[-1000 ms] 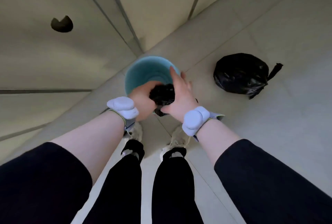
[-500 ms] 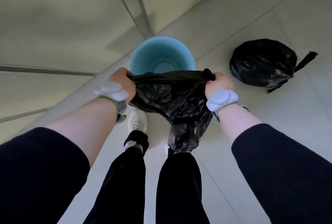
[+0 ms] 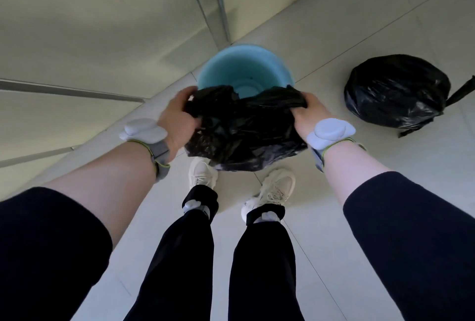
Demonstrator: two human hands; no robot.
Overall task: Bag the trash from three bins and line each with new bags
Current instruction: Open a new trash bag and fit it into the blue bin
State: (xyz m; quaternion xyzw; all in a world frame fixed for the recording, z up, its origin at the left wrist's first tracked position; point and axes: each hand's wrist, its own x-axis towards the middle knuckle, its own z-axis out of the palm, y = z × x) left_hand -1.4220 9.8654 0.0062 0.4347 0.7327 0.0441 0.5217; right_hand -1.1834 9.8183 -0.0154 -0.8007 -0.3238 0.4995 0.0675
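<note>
A light blue bin (image 3: 246,68) stands on the floor against the wall, with no liner and nothing inside. Just in front of it I hold a new black bag (image 3: 244,130) spread between both hands. My left hand (image 3: 177,117) grips its left edge and my right hand (image 3: 307,112) grips its right edge. The bag's mouth gapes a little toward the bin and its body hangs bunched above my shoes. A full, tied black trash bag (image 3: 395,91) lies on the floor to the right of the bin.
A pale panelled wall (image 3: 102,37) with metal strips rises behind the bin. My two white shoes (image 3: 272,189) stand on the light tiled floor just short of the bin. Open floor lies right of the tied bag.
The bag went from a small wad between my hands to a stretched sheet, and now its mouth gapes and its body is gathered up higher. The view has tilted closer to the bin.
</note>
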